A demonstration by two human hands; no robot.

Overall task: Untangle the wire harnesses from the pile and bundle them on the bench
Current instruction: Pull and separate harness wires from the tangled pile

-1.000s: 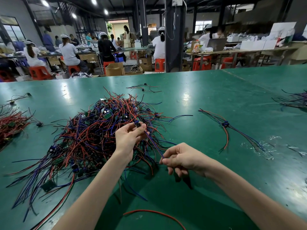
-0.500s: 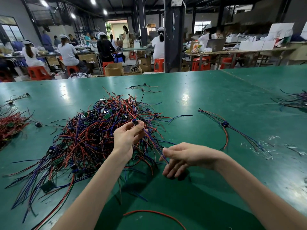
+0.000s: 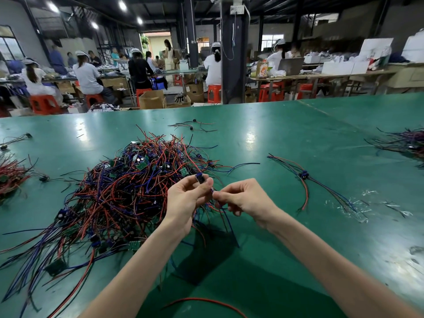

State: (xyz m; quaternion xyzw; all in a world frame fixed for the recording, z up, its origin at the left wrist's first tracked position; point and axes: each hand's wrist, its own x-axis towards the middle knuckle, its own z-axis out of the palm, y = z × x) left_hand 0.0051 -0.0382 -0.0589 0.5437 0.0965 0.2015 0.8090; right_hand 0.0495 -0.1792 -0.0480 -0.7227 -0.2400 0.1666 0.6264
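At frame centre, the left hand (image 3: 188, 198) pinches the small blue plastic connector (image 3: 200, 179), just right of the tangled red-and-blue wire pile (image 3: 124, 193). The right hand (image 3: 243, 199), close beside it, pinches the thin blue leads (image 3: 226, 216), which hang downward over the green bench (image 3: 298, 138). Judgement: the pull follows that axis.

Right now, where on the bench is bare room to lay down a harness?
Bare bench lies between the pile and the separated harness, and beyond that toward the far edge. Crowded: the left side, where the pile's wires spread toward the red bunch; plastic scraps litter the right.
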